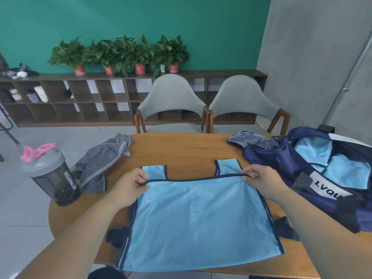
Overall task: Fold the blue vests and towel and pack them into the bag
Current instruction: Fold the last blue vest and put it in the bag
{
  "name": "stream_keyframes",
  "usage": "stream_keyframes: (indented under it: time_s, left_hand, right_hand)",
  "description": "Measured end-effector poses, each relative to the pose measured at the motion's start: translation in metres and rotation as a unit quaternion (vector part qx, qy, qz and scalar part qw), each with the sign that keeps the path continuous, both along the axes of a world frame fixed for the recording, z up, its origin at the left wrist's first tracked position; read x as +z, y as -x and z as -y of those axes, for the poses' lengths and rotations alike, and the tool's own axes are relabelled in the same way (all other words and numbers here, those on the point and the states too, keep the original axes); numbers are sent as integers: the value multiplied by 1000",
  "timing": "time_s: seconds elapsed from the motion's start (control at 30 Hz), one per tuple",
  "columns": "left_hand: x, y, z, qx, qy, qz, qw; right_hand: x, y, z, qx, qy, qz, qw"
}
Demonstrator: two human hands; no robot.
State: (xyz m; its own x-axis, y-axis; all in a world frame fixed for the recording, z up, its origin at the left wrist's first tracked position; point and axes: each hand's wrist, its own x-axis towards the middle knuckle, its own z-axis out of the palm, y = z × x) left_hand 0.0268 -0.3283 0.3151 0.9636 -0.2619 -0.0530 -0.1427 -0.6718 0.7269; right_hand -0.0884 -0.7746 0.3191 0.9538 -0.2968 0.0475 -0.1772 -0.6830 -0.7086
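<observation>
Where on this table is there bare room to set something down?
Bare wood lies at the far edge between the striped towel and the duffel bag, beyond the blue vest. The duffel bag crowds the right side.

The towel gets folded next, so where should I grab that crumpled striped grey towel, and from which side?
Pinch the plain grey hem band crossing the towel: it is the one traceable edge in the heap. Probably come from above on the vest side, since the shaker bottle stands close on the other.
</observation>
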Motion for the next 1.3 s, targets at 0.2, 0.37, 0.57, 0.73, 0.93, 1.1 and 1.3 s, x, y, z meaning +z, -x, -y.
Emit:
stream_keyframes:
  time_s: [0.2,0.37,0.57,0.73,0.93,1.1,1.3]
  left_hand:
    - [23,-4,-7,-23,51,-92,994]
    - [46,-32,6,53,144,-60,986]
    - [-14,-43,24,44,-66,12,997]
    - [-31,-39,18,64,-37,212,974]
    - [-32,-49,16,54,-88,173,979]
    - [-39,-48,15,23,-149,134,979]
    - [-32,-49,13,27,-153,177,972]
  right_hand:
    - [11,-6,-1,0,-71,15,997]
    - [31,-43,5,-47,-99,40,993]
    - [-9,-74,-6,-26,16,-20,999]
    - [-11,-83,-7,-32,83,0,996]
    - [-16,-109,-9,18,178,-23,984]
    - [-29,-110,-12,34,233,-78,969]
    - [-22,-112,-12,-40,181,21,982]
